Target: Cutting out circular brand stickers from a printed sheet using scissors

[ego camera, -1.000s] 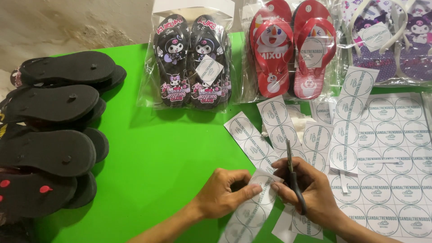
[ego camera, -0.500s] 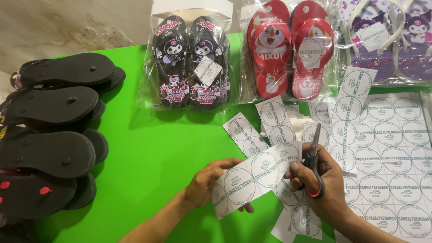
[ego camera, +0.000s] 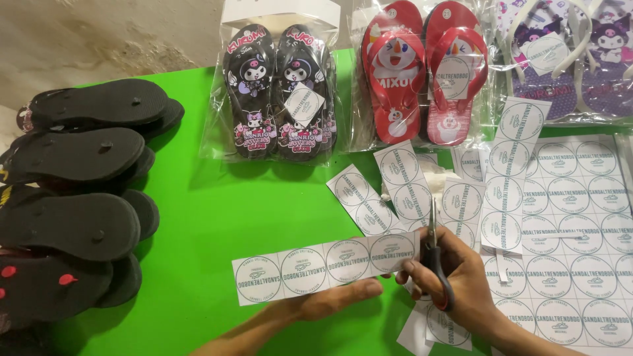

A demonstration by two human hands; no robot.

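Paper strip (ego camera: 326,267), white with four round printed labels in a row, lies flat over the left hand (ego camera: 336,300), whose fingers grasp it from beneath. Right hand (ego camera: 455,277) clenches black scissors (ego camera: 434,254) at the strip's right end. Beyond the fingertips lie bagged black sandals (ego camera: 280,92) and red ones (ego camera: 422,72); a label sheet (ego camera: 580,231) lies rightward.
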